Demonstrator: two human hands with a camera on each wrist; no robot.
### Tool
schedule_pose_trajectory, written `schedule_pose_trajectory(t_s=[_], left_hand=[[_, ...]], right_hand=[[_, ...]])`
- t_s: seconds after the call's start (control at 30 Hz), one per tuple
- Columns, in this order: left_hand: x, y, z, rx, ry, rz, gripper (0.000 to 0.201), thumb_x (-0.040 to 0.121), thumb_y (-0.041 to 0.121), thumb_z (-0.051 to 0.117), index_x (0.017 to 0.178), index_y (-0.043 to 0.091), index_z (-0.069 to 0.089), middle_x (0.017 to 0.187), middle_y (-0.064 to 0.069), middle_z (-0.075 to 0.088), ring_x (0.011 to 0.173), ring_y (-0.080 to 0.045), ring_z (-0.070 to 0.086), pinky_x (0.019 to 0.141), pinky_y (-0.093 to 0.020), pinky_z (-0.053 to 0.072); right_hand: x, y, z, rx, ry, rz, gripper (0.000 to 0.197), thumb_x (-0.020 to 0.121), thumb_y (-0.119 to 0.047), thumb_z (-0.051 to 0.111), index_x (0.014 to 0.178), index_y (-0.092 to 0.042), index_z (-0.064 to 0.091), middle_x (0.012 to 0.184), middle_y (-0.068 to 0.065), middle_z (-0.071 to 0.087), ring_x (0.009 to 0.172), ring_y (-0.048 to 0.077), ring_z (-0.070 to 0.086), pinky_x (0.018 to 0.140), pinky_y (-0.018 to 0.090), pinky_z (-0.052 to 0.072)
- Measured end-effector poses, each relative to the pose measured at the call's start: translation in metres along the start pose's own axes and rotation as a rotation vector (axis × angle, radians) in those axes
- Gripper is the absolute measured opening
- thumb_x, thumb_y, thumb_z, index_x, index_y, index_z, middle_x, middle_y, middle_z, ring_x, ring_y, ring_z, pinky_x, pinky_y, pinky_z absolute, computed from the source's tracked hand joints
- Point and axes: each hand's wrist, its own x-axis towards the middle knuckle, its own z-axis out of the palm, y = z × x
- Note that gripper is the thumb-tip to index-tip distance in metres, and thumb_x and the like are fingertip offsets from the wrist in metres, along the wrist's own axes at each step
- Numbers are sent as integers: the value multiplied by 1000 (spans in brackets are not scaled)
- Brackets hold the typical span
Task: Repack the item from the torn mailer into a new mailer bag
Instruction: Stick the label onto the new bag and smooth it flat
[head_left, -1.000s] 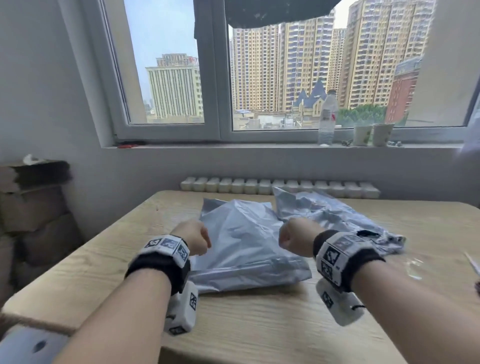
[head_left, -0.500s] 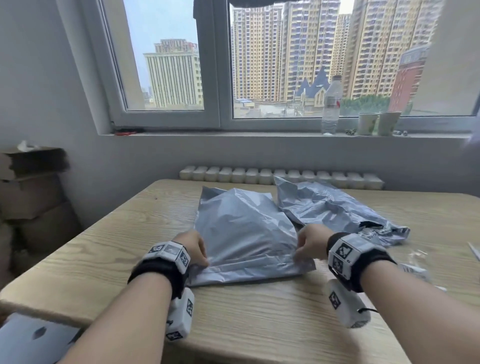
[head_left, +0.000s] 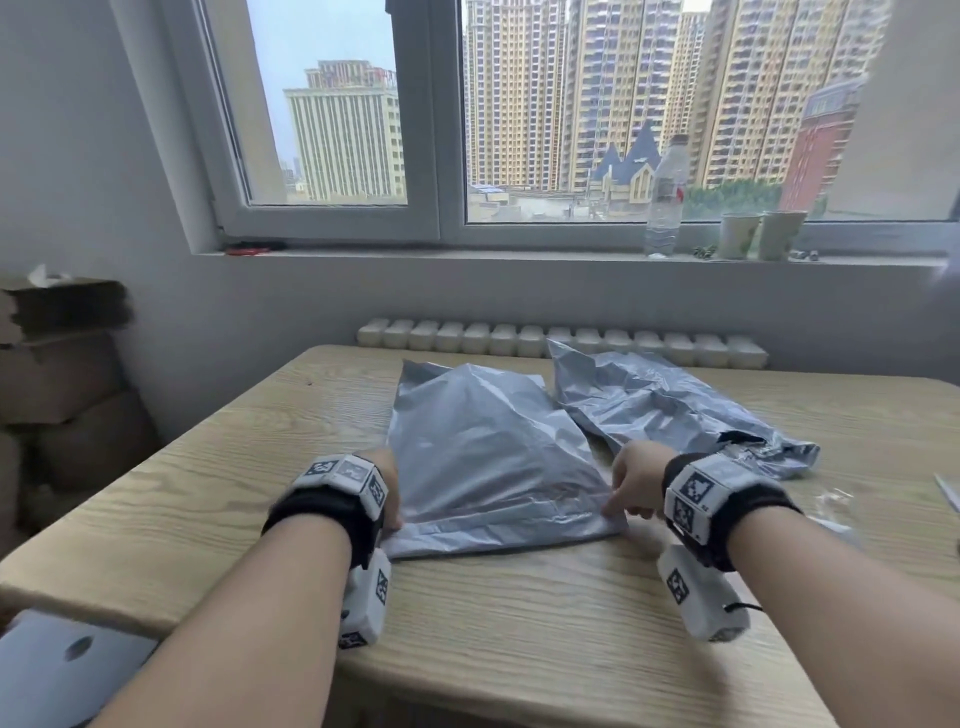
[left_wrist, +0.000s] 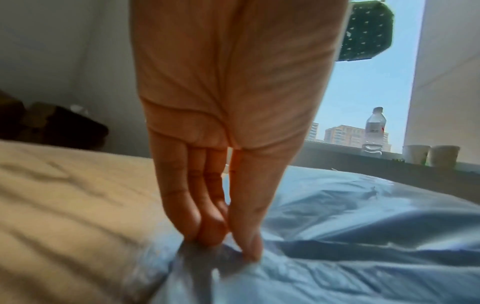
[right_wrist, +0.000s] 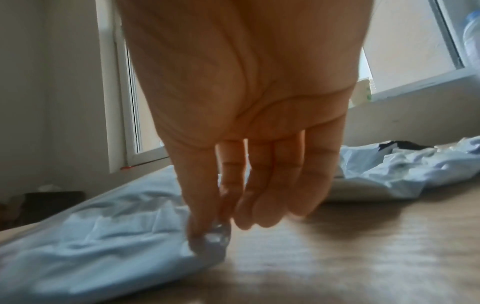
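The new grey mailer (head_left: 483, 457) lies flat in the middle of the wooden table (head_left: 519, 613), bulging as if filled, its folded near edge towards me. My left hand (head_left: 395, 519) pinches its near left corner; the left wrist view shows the left hand (left_wrist: 228, 246) with thumb and nearly straight fingers closing on a raised fold. My right hand (head_left: 615, 512) pinches the near right corner, and in the right wrist view the right hand (right_wrist: 210, 232) has thumb and forefinger closed on it. The torn mailer (head_left: 670, 410) lies crumpled to the right, showing a dark tear.
A water bottle (head_left: 666, 197) and two paper cups (head_left: 737, 236) stand on the windowsill. Cardboard boxes (head_left: 57, 374) are stacked at the left wall. A scrap of clear film (head_left: 831, 514) lies on the table at the right. A white radiator (head_left: 561, 338) runs behind the table.
Both hands came down from above the new mailer onto its near edge, then slid apart to its two near corners. The bag now lies flatter.
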Motion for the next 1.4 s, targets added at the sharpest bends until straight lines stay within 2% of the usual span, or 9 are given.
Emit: schedule_pose_trajectory(t_s=[0.1,0.23,0.47,0.63,0.83,0.97,1.13,1.3,1.4], left_hand=[[-10,31,-6,-231,2,146,16,73,14,81,77,8,67,80,-12,75,64,-20,66,75,-33,60],[-14,72,16,-336,-124,302,19,78,15,78,70,14,62,65,-4,64,54,-12,58,66,-27,54],[-11,34,10,-37,-55,162,11,66,17,79,71,17,70,61,4,66,52,-10,59,53,-13,46],[-17,58,2,-190,-147,283,19,68,7,85,72,15,68,77,-9,71,71,-22,66,82,-39,59],[-19,72,17,-194,-165,345,21,65,10,87,68,18,68,84,-7,71,69,-16,62,70,-27,53],[-18,70,21,-189,-157,329,23,66,11,87,67,19,65,82,-4,69,59,-11,57,66,-23,49],[-20,72,21,-180,-169,328,23,65,14,87,67,19,65,84,-5,68,69,-16,59,70,-26,50],[-23,71,22,-188,-179,331,26,63,19,89,68,20,63,78,-3,64,60,-13,54,63,-22,46],[-26,71,22,-187,-179,330,28,61,21,90,70,20,63,77,-2,63,57,-11,52,60,-20,44]], right_hand=[[1,-13,1,106,103,-70,25,71,-39,78,62,-19,65,61,-4,62,62,13,59,65,29,55],[0,-37,18,172,77,-195,22,71,-30,79,60,-22,62,57,-7,60,50,5,53,51,19,47],[-2,3,13,57,53,0,14,71,-25,77,71,-12,71,74,5,72,70,19,68,67,30,58],[-14,-18,15,33,98,-213,18,61,-28,79,60,-24,62,68,-8,64,64,7,60,52,21,44],[-20,-40,28,-308,45,-379,22,70,-26,71,91,-26,63,98,-2,66,90,20,60,69,25,45],[-19,-45,31,-417,82,-386,17,68,-27,70,84,-22,67,89,-1,68,84,23,64,74,32,55],[-21,-51,32,-486,72,-367,19,67,-25,68,84,-18,71,82,0,68,77,25,65,74,36,59],[-28,-57,29,-582,35,-395,12,74,-21,68,84,-14,69,75,2,59,70,25,56,64,27,48],[-35,-61,29,-649,54,-425,15,81,-21,64,92,-12,69,84,5,64,74,24,58,61,26,42]])
